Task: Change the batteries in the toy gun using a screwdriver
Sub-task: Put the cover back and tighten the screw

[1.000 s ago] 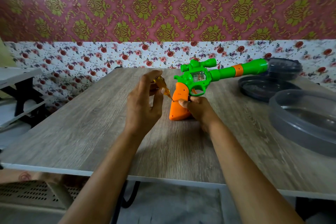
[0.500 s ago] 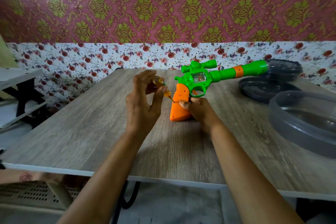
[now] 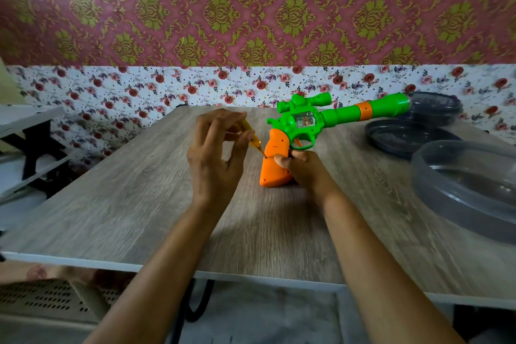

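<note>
The left hand [image 3: 216, 160] pinches a yellow screwdriver [image 3: 249, 135] between thumb and fingertips, its tip set against the side of the orange grip of the toy gun [image 3: 304, 127]. Just right of that tip, the right hand [image 3: 303, 169] clasps the grip's lower back, standing the gun butt-down on the wooden table [image 3: 134, 204]. The green barrel runs away from both hands toward dark plastic lids [image 3: 407, 137] at the right.

no readable text — none anywhere
</note>
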